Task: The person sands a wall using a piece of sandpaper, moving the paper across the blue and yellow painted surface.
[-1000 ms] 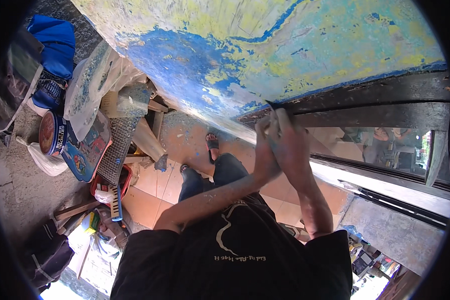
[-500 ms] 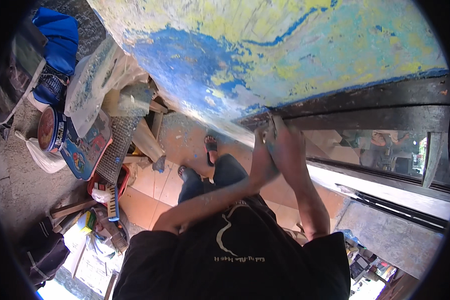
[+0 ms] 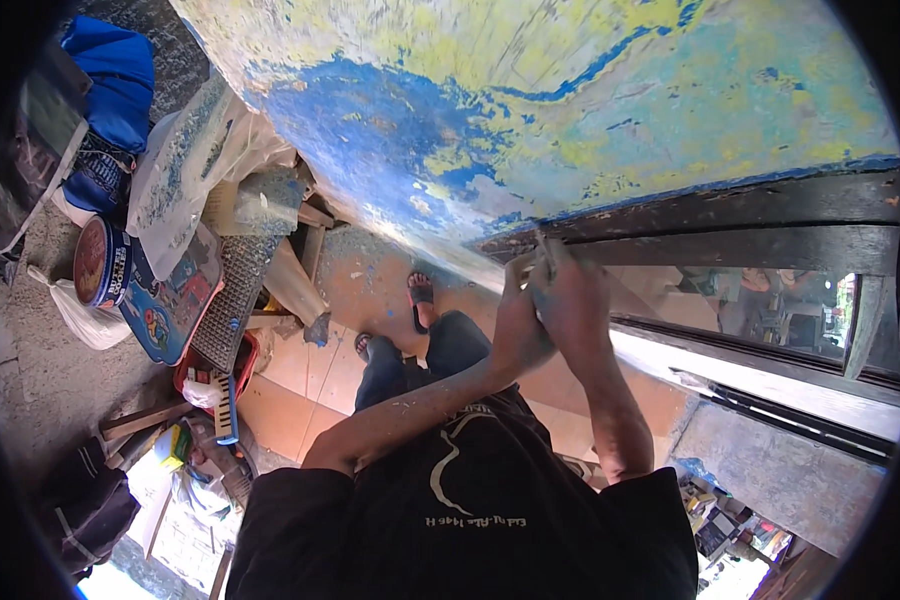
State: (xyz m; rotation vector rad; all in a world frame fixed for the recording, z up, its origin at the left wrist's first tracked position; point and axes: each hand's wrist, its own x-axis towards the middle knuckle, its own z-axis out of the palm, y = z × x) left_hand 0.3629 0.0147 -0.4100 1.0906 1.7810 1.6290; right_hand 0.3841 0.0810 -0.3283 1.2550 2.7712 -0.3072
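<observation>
Both of my hands are held close together by the corner where the peeling blue-and-yellow painted wall (image 3: 400,120) meets a dark wooden window frame (image 3: 730,220). My right hand (image 3: 575,300) is closed around a thin, greyish tool (image 3: 544,245) whose tip points at the frame's left end; most of it is hidden in the fingers. My left hand (image 3: 518,300) is closed beside it, its fingers pressed against the right hand or the tool. Whether the left one also grips the tool is hard to make out.
Window glass (image 3: 770,305) with reflections lies right of my hands, above a grey ledge (image 3: 780,480). On the left are a round tin (image 3: 103,262), plastic sheeting (image 3: 185,160), a red basket (image 3: 245,365) and wood offcuts (image 3: 290,275). My sandalled feet stand on orange floor tiles (image 3: 290,400).
My two hands, with the thin tool, have drawn back slightly from the frame toward my body. The things around them look the same.
</observation>
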